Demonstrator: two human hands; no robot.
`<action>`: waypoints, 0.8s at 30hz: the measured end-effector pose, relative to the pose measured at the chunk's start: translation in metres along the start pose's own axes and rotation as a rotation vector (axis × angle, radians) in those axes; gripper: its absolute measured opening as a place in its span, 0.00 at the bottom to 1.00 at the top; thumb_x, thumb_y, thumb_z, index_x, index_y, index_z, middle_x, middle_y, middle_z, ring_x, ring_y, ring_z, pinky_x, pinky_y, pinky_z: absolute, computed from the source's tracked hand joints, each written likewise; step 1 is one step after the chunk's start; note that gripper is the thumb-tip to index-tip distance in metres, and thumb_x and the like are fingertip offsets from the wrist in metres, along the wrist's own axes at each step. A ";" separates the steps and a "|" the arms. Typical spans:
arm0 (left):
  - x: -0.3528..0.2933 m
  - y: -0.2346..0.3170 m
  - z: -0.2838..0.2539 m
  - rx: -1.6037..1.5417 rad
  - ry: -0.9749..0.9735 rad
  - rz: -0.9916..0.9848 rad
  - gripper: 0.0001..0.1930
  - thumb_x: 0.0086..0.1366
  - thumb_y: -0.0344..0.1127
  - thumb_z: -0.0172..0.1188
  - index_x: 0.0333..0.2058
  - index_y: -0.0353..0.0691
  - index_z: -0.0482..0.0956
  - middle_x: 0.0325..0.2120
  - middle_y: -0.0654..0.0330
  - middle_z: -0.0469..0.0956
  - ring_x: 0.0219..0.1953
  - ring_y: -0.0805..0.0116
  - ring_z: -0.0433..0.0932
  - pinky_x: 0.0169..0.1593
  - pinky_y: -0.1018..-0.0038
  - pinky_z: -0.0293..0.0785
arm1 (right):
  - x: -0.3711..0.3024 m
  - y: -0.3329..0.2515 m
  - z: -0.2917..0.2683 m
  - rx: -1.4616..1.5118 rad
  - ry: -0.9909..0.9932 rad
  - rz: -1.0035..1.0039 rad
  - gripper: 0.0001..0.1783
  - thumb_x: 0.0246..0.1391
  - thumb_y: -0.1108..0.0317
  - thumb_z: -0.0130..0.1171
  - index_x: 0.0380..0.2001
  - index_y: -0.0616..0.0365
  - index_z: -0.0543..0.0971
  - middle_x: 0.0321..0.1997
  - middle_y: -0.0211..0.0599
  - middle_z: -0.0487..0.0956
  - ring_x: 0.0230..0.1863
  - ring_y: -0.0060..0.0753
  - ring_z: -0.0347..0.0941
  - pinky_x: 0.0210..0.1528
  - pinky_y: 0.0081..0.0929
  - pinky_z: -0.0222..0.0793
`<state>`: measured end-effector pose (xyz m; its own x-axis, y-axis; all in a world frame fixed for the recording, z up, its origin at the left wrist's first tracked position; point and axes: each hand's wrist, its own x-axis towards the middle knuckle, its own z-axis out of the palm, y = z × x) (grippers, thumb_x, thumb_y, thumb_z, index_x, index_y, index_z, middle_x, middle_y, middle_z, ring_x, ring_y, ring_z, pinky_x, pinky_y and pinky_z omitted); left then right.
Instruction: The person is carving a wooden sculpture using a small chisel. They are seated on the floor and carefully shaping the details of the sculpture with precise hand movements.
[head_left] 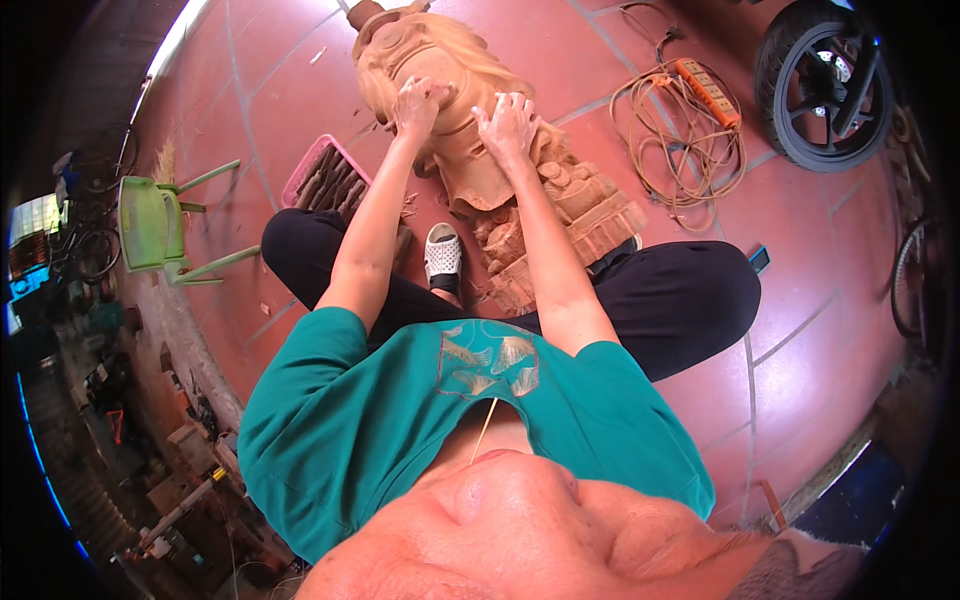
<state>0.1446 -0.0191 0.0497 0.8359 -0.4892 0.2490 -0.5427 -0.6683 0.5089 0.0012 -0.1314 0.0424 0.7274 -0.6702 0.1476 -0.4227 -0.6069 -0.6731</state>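
A carved wooden statue [470,178] of a robed figure lies on its back on the floor in front of me, its head end away and its carved base towards my legs. My left hand [418,106] rests on the upper body of the carving, fingers spread over the wood. Farther right, my right hand [508,126] touches the statue's side, its thumb apart from the stretched fingers. I see no tool in either hand. What lies under the palms is hidden.
To the left stand a pink basket [296,192] of dark, stick-like tools and a green plastic chair [152,224]. An orange power strip [708,92] with a coiled cord [640,150] lies right, near a motorbike wheel [826,85]. Wood chips dot the red tile floor [800,290].
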 end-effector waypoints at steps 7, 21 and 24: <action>-0.005 0.005 -0.004 0.104 0.037 0.072 0.08 0.58 0.44 0.64 0.33 0.50 0.86 0.34 0.57 0.79 0.38 0.55 0.79 0.43 0.61 0.74 | -0.003 -0.003 0.000 -0.034 -0.004 0.011 0.29 0.50 0.51 0.65 0.49 0.60 0.76 0.52 0.43 0.72 0.59 0.48 0.62 0.58 0.54 0.56; -0.024 -0.006 -0.013 0.021 0.017 0.027 0.07 0.56 0.43 0.66 0.31 0.50 0.85 0.30 0.59 0.78 0.36 0.58 0.79 0.40 0.62 0.74 | -0.002 0.003 0.005 -0.020 0.036 -0.020 0.29 0.49 0.51 0.65 0.49 0.58 0.76 0.52 0.43 0.72 0.59 0.48 0.62 0.57 0.57 0.56; -0.015 -0.007 -0.008 -0.052 0.108 -0.014 0.06 0.55 0.42 0.67 0.30 0.49 0.85 0.29 0.59 0.79 0.35 0.58 0.79 0.39 0.63 0.73 | 0.000 -0.001 0.002 -0.040 0.030 -0.028 0.29 0.49 0.50 0.65 0.49 0.58 0.76 0.51 0.42 0.73 0.58 0.48 0.63 0.57 0.57 0.57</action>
<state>0.1363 -0.0024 0.0488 0.8489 -0.4149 0.3276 -0.5283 -0.6434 0.5540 0.0026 -0.1297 0.0412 0.7229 -0.6650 0.1875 -0.4243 -0.6415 -0.6391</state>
